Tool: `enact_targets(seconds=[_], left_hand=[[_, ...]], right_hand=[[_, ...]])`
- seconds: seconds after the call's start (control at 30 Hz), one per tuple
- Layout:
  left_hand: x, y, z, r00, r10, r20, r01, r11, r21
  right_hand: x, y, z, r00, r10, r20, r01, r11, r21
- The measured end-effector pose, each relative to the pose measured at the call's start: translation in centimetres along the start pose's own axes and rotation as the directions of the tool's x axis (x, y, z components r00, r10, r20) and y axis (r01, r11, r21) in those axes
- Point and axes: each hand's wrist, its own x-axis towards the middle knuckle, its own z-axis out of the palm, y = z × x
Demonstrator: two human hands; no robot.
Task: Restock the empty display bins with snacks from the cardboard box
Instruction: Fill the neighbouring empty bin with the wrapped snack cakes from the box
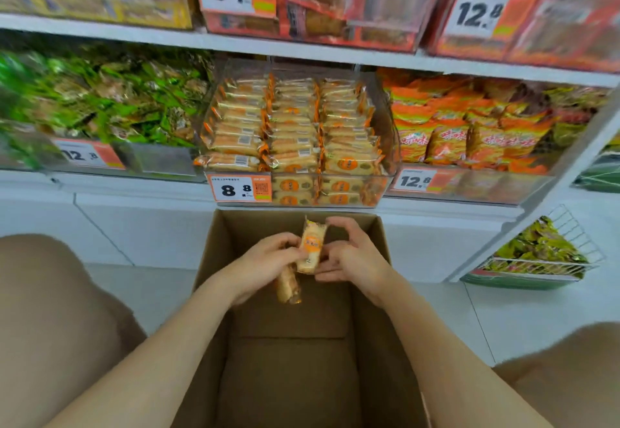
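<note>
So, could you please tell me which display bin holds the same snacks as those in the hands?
The middle bin with the 8.8 price tag: its cream-and-orange packets match; its neighbours hold green packets and orange bags.

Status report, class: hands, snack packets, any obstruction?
Left hand grips two snack packets; right hand pinches the upright packet. Both over the cardboard box. Path to the 8.8 bin clear.

Cardboard box (208, 260) showing brown. Held snack packet (311, 246) showing pale yellow, orange label. Binned packets (292, 125) matching, orange ends. Left packets (100, 99) showing green; right packets (469, 125) showing orange-red. Price tag (239, 187) showing white, orange, black digits.
</note>
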Motion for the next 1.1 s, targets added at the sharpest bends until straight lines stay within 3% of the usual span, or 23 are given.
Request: enact_targets(seconds=[0.13,0.27,0.33,0.43,0.5,0.57,0.73,0.87,1.0,1.1], left_hand=[[-1.8,4.9,-1.0,0.997,0.072,0.012,-0.071,0.994,-0.078],[-2.5,8.6,-1.8,0.978,0.198,-0.066,-0.206,0.968,-0.143],[-1.6,10.8,-1.8,0.978,0.180,-0.106,-0.183,0.983,-0.018],[-0.3,11.6,-2.8,0.960,0.253,-0.118,-0.217,0.943,0.251],[0.2,13.5,-2.4,0.933,0.344,-0.102,-0.272,0.864,0.424],[-0.4,14.8,-2.3,0.894,0.441,-0.077,-0.334,0.771,0.543],[1.6,16.2,-1.1,0.813,0.581,-0.031,-0.442,0.651,0.617],[3.4,14.8,0.5,0.729,0.674,-0.116,-0.472,0.618,0.629],[4.6,14.3,1.0,0.662,0.749,-0.016,-0.442,0.409,0.798],[5.3,14.1,1.0,0.664,0.746,-0.045,-0.438,0.437,0.786]], right_hand=[[-2.6,-4.2,0.2,0.985,-0.168,-0.033,0.170,0.981,0.092],[-3.9,-6.2,0.4,0.917,-0.317,-0.242,0.330,0.944,0.014],[-4.3,-7.3,0.0,0.835,-0.414,-0.362,0.440,0.898,-0.012],[-4.2,-9.3,-2.5,0.677,-0.605,-0.419,0.560,0.793,-0.240],[-3.7,-10.6,-5.0,0.655,-0.631,-0.415,0.524,0.775,-0.352],[-2.8,-11.6,-7.4,0.693,-0.597,-0.403,0.474,0.799,-0.369],[0.8,-13.6,-11.9,0.700,-0.613,-0.367,0.322,0.729,-0.604],[3.4,-15.5,-12.4,0.718,-0.654,-0.237,0.215,0.533,-0.818],[7.0,-16.4,-12.1,0.783,-0.608,-0.132,0.073,0.300,-0.951],[9.6,-16.0,-12.2,0.824,-0.550,-0.136,-0.003,0.236,-0.972]])
